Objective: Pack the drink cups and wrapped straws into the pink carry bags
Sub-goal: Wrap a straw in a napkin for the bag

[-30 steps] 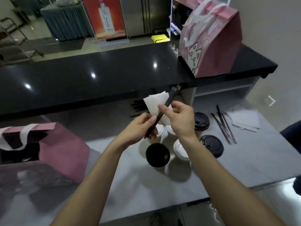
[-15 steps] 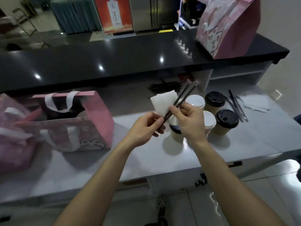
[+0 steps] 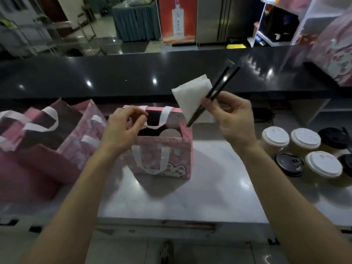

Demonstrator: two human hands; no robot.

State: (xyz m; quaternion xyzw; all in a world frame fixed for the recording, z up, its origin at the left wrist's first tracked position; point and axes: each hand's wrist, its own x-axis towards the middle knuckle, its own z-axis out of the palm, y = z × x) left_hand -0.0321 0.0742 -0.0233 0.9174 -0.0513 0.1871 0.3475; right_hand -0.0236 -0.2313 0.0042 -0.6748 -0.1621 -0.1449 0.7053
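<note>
Two wrapped straws (image 3: pixel 219 88) and a white napkin (image 3: pixel 192 98) are pinched in the right hand (image 3: pixel 234 119) above the open pink bag (image 3: pixel 163 159) mid-counter; the left hand (image 3: pixel 122 130) pinches its handle (image 3: pixel 152 126).

an open carry bag (image 3: pixel 162 159) stands on the counter (image 3: pixel 209 187) straight before you. more bags (image 3: pixel 43 141) lie to its left, touching it. your left hand (image 3: pixel 122 130) is over its left rim; your right hand (image 3: pixel 234 119), above and to its right, holds two straws (image 3: pixel 215 92) and a napkin (image 3: pixel 192 96). the cups (image 3: pixel 304 149) cluster at far right. another bag (image 3: pixel 331 50) sits on the raised ledge (image 3: pixel 133 77) behind.
</note>
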